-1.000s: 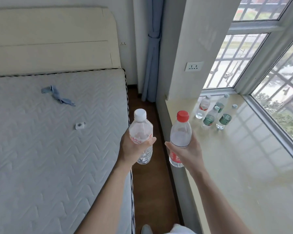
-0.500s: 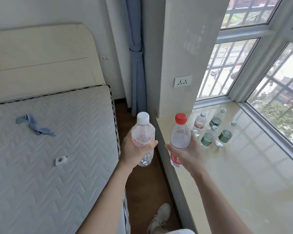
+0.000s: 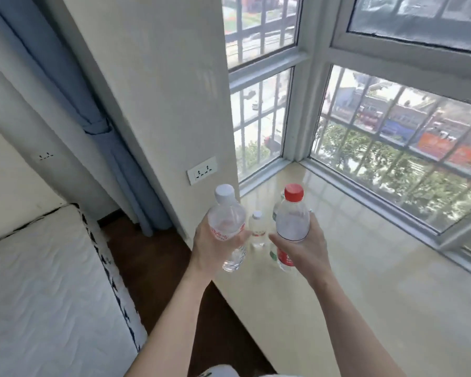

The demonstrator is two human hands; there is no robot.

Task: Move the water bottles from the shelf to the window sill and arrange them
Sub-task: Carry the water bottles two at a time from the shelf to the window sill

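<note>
Clear plastic fills both hands in the head view. The left hand (image 3: pixel 215 248) wraps fingers and thumb round the middle of a white-capped bottle (image 3: pixel 226 221) and holds it upright over the near edge of the window sill (image 3: pixel 365 268), where the sill meets the dark floor (image 3: pixel 158 257). The right hand (image 3: pixel 305 248) curls round the lower body of a red-capped bottle (image 3: pixel 292 221), also upright, above the sill itself. Neither bottle touches the sill yet.

One bottle per hand looks like a way to carry two per trip. Gripping each by the body with the cap up means it can go straight down on its base.

Between the two held bottles a small bottle (image 3: pixel 257 229) stands on the sill. A green-labelled bottle (image 3: pixel 274 213) shows partly behind the red-capped one, and others may be hidden there. They stand near the wall with the socket (image 3: pixel 201 170), so the new pair probably belongs beside that group, set down with a little gap so that nothing gets knocked over.

A mattress (image 3: pixel 38 281) and a tied blue curtain (image 3: pixel 101 126) lie to the left.
</note>
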